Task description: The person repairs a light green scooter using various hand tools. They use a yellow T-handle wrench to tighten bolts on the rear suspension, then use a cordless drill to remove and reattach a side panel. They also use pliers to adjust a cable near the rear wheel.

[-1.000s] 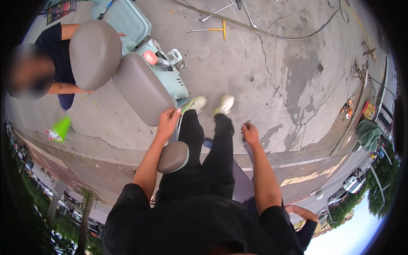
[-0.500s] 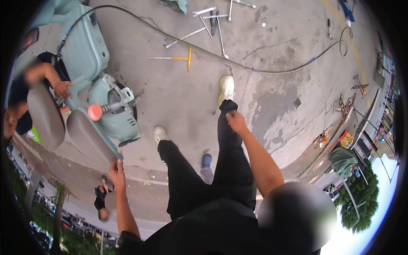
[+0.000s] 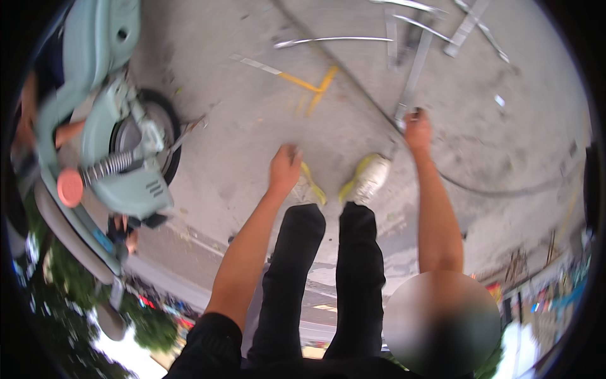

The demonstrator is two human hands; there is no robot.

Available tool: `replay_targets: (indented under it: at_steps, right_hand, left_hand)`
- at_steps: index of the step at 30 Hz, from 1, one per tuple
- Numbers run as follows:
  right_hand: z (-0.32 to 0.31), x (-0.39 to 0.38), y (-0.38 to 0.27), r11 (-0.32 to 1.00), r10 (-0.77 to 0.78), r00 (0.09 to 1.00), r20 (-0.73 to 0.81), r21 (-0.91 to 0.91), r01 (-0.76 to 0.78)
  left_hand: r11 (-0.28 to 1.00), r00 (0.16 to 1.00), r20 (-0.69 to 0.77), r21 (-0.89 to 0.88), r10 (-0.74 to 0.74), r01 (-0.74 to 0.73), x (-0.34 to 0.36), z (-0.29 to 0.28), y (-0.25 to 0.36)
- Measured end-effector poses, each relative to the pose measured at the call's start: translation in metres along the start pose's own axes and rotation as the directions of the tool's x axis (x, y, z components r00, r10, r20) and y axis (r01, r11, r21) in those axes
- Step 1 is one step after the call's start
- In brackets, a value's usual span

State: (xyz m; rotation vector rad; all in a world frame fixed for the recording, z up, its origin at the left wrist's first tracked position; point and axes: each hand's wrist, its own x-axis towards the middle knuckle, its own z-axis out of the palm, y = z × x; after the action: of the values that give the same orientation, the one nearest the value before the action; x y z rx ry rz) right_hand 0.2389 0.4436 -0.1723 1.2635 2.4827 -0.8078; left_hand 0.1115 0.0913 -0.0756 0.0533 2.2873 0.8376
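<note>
My right hand point(image 3: 418, 134) is low over the pavement, beside the lower end of a silver T-handle wrench point(image 3: 416, 66). Its fingers are curled, with something small and dark at their tips that I cannot make out; whether it touches the wrench is unclear. My left hand point(image 3: 285, 170) hangs above my left shoe, its fingers smeared by motion. Ahead of it lies a yellow-handled T-wrench point(image 3: 319, 90). Further off are a silver wrench point(image 3: 334, 40) and several more metal tools, blurred.
A pale green scooter point(image 3: 95, 57) is at the left, with its wheel point(image 3: 165, 136), a coil shock absorber point(image 3: 108, 167) and a grey seat point(image 3: 66, 234) showing. A person's arm point(image 3: 68, 132) shows behind it. A dark hose point(image 3: 353, 72) runs across the pavement.
My left hand has let go of the grey seat and moved right. My right hand has reached forward toward the tools. The view has shifted closer to them, and my feet are closer together.
</note>
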Motion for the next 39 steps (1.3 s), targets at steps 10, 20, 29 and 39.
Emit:
replay_targets:
  at_steps: [10,20,29,39]
  right_hand:
    - [0.018,0.055,0.035,0.986,0.12,0.926,-0.358,-0.065,-0.153]
    - [-0.047,-0.02,-0.163,0.902,-0.342,0.893,-0.292,0.166,0.399]
    - [0.01,-0.091,-0.279,0.714,-0.627,0.655,0.422,-0.024,0.7]
    - [0.14,-0.233,-0.326,0.646,-0.562,0.363,0.743,0.12,0.754]
  left_hand:
    - [0.914,0.884,-0.24,-0.172,-0.401,0.368,0.172,0.038,0.052]
    - [0.893,0.801,-0.398,-0.158,-0.448,0.421,0.166,0.03,0.031]
    - [0.796,0.77,-0.212,-0.238,-0.602,0.557,-0.068,-0.013,-0.063]
    - [0.327,0.587,-0.047,-0.865,-0.808,0.381,-0.245,-0.043,-0.19]
